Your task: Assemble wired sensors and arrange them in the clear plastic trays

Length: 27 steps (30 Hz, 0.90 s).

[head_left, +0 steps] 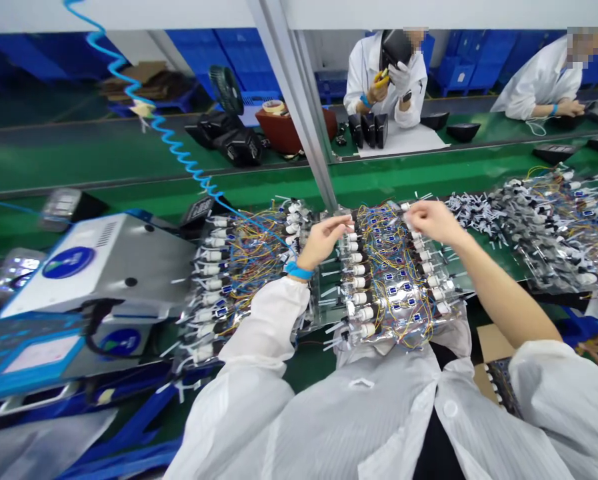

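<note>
In front of me lies a clear plastic sheet (397,319) bearing rows of white cylindrical parts, small blue circuit boards and yellow, red and blue wires. My left hand (323,241), with a blue wrist strap (299,270), is at the sheet's far left corner. Its thumb and fingers come together by a small white part, and their exact grip is unclear. At the far right corner my right hand (433,221) is closed, fingertips pinched near another white part (417,236). What those fingertips hold is hidden.
Another wired batch (249,260) lies to the left, beside a grey-white machine (113,260). Loose white pieces (473,213) and stacked assemblies (543,233) are on the right. A metal post (299,100) and coiled blue hose (179,153) stand ahead. Two co-workers (359,73) sit opposite.
</note>
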Available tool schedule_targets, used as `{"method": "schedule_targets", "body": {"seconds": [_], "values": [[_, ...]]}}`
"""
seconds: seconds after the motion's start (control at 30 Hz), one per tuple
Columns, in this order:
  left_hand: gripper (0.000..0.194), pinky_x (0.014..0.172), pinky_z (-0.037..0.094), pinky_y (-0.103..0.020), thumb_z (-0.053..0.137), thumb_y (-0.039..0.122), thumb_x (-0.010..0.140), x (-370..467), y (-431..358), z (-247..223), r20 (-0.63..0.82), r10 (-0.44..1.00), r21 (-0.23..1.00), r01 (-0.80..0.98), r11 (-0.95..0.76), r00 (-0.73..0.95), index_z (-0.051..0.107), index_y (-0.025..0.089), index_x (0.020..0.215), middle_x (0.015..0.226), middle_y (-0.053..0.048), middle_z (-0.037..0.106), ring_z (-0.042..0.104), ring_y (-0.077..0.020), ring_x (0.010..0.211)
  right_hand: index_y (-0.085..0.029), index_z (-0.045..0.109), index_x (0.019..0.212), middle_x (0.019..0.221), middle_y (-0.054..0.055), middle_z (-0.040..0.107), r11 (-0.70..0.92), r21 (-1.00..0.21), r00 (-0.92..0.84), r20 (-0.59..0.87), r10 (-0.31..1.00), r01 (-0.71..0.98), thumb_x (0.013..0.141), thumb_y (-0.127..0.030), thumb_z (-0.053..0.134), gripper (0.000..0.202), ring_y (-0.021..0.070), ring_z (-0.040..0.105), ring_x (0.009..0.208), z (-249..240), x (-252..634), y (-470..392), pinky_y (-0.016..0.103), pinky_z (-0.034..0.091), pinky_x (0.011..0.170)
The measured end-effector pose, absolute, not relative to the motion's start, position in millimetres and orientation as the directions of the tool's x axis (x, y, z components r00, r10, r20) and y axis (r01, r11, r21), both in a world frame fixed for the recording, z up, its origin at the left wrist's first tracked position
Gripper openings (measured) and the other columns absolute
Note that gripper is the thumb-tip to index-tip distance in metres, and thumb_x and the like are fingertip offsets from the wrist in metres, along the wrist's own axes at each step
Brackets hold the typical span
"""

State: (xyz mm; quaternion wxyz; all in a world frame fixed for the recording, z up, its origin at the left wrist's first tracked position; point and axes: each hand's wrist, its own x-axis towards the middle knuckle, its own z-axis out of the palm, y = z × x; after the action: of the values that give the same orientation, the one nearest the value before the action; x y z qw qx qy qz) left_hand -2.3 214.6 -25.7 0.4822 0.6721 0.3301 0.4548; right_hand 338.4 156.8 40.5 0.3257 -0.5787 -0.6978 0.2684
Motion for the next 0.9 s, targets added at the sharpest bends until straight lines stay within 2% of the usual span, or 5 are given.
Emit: {"method": "schedule_targets", "body": {"seconds": [0.23,0.43,0.67,0.77,0.9], "values": [[0.050,0.075,0.059,-0.036,0.073,0.066,0.087,0,222,-40,0.318,0.928,0.942,0.041,-0.332,0.196,0.078,0.017,0.091,0.105,-0.012,0.078,0.070,-0.0213,0.082,-0.015,0.069,0.089,0.066,-0.002,0.070,0.361,-0.828,-0.325,0.232,0.917,0.428,0.094,-0.028,0.062,0.015,0.0114,0.060,0.059,9,188,195,0.024,0.044,0.064],[0.039,0.066,0.054,-0.031,0.068,0.056,0.092,-7,237,-57,0.263,0.962,0.956,0.112,-0.270,0.074,0.076,0.018,0.098,0.098,-0.009,0.076,0.069,-0.0193,0.080,-0.015,0.077,0.102,0.101,0.009,0.077,0.574,-0.440,-0.563,0.170,0.809,0.691,0.101,-0.019,0.055,0.022,0.0196,0.066,0.092,-29,197,229,0.031,0.050,0.085],[0.046,0.053,0.036,-0.028,0.066,0.054,0.095,-7,241,-68,0.193,0.973,0.948,0.233,-0.217,0.123,0.081,0.016,0.116,0.057,0.003,0.057,0.046,-0.0132,0.051,-0.018,0.076,0.114,0.117,0.014,0.072,0.620,-0.315,-0.613,0.135,0.778,0.718,0.095,-0.008,0.058,0.028,0.0284,0.057,0.110,-45,201,231,0.043,0.048,0.101],[0.043,0.058,0.039,-0.029,0.063,0.054,0.097,-9,240,-66,0.220,0.963,0.924,0.285,-0.256,0.153,0.084,0.017,0.101,0.062,0.000,0.060,0.050,-0.0144,0.057,-0.015,0.069,0.125,0.122,0.015,0.069,0.602,-0.340,-0.561,0.220,0.798,0.723,0.100,-0.014,0.054,0.028,0.0290,0.056,0.116,-52,200,223,0.045,0.045,0.108],[0.035,0.072,0.049,-0.031,0.071,0.050,0.092,-8,238,-66,0.239,0.950,0.901,0.318,-0.294,0.200,0.085,0.018,0.098,0.083,-0.005,0.075,0.063,-0.0185,0.073,-0.013,0.057,0.138,0.130,0.017,0.065,0.522,-0.576,-0.353,0.387,0.852,0.629,0.101,-0.021,0.057,0.038,0.0268,0.060,0.117,-69,203,214,0.043,0.046,0.107]]}}
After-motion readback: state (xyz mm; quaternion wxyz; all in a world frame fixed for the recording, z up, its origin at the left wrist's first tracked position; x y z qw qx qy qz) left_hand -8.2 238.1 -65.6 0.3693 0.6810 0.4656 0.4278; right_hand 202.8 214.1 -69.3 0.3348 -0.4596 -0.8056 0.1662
